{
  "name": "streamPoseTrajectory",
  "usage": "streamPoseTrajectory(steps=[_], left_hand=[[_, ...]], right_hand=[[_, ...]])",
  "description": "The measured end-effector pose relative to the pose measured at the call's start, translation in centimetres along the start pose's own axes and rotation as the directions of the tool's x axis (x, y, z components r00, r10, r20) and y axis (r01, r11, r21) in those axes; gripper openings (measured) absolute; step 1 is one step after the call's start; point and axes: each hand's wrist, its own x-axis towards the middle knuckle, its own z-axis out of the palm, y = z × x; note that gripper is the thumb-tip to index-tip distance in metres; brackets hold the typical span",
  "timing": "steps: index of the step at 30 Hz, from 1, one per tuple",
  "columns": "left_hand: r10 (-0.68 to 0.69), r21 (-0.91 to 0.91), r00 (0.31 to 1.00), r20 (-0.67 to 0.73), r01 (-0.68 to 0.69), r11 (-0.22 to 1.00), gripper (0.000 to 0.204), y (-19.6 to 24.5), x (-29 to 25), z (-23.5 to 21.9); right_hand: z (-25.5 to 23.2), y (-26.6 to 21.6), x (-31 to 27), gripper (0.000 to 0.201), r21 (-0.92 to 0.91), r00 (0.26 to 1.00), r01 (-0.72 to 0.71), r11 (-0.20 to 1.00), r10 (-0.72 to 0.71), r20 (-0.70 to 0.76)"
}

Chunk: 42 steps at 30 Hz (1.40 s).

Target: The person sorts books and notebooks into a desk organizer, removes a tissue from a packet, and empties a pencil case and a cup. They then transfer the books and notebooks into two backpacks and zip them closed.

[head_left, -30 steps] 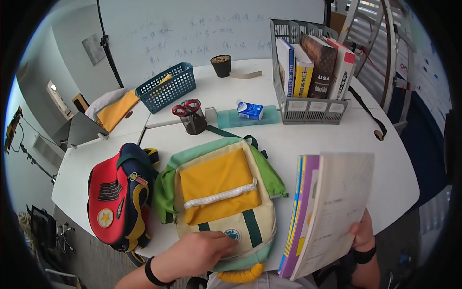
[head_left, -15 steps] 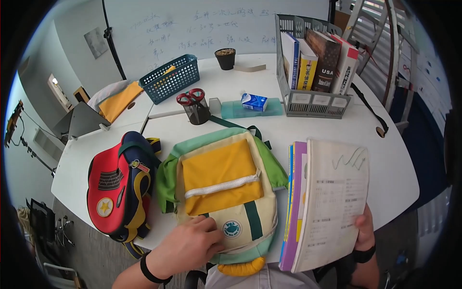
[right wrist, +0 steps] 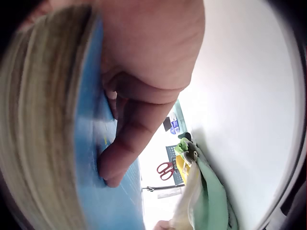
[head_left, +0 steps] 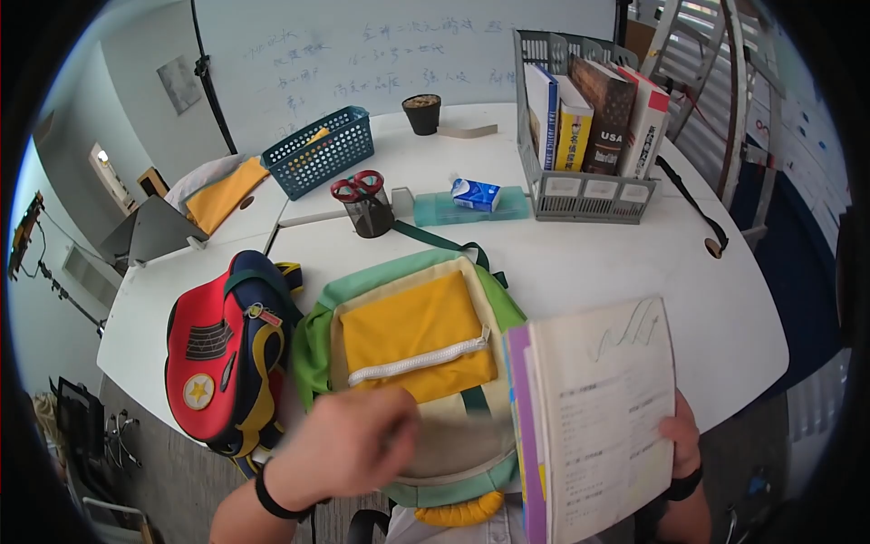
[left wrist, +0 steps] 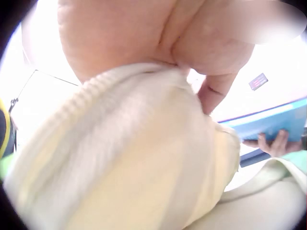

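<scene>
A cream, green and yellow backpack [head_left: 412, 322] lies on the table. My left hand [head_left: 349, 444], blurred in the head view, is over its lower part. In the left wrist view the fingers of that hand grip the edge of the bag's cream fabric [left wrist: 139, 153] and lift it, and a gap shows beside it. My right hand [head_left: 684, 440] holds a stack of books [head_left: 603, 426] by its right edge, tilted beside the bag. A worn page with a green scribble faces up. On the stack's underside, my right fingers [right wrist: 127, 148] lie against a blue cover [right wrist: 91, 143].
A red and navy backpack [head_left: 222, 354] lies at the left. Farther back are a teal basket [head_left: 317, 154], a mesh cup [head_left: 370, 218] with red scissors [head_left: 358, 186], a teal case [head_left: 430, 210] bearing a blue pack [head_left: 476, 195], a plant pot [head_left: 421, 116] and a grey file rack [head_left: 589, 208] with books.
My left hand has drawn up the bag's lower fabric, and the round patch is out of sight. The book stack has come lower and left, overlapping the bag's right side.
</scene>
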Motion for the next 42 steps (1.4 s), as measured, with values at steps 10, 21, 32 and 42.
streamPoseTrajectory(steps=[10, 21, 32, 42], left_hand=[[-0.082, 0.047, 0.832, -0.548, 0.129, 0.991, 0.007, 1.8, 7.3, -5.0], [0.172, 0.204, 0.840, -0.515, -0.075, 0.976, 0.011, 2.5, 4.1, -3.2], [0.376, 0.142, 0.925, -0.056, -0.365, 0.920, 0.023, 2.2, -0.4, -3.6], [-0.376, 0.038, 0.903, -0.207, 0.391, 0.919, 0.034, -3.9, -5.4, -4.1]], right_hand=[[7.4, -2.5, 3.9, 0.092, -0.441, 0.902, -0.176, 0.880, 0.323, 0.285], [15.7, 6.0, 9.0, 0.094, -0.530, 0.869, 0.110, 0.841, 0.177, 0.462], [14.4, 7.5, 14.0, 0.047, -0.630, 0.922, 0.269, 0.729, -0.005, 0.388], [12.6, 6.4, 12.9, 0.074, -0.753, 0.860, 0.464, 0.467, -0.035, 0.509]])
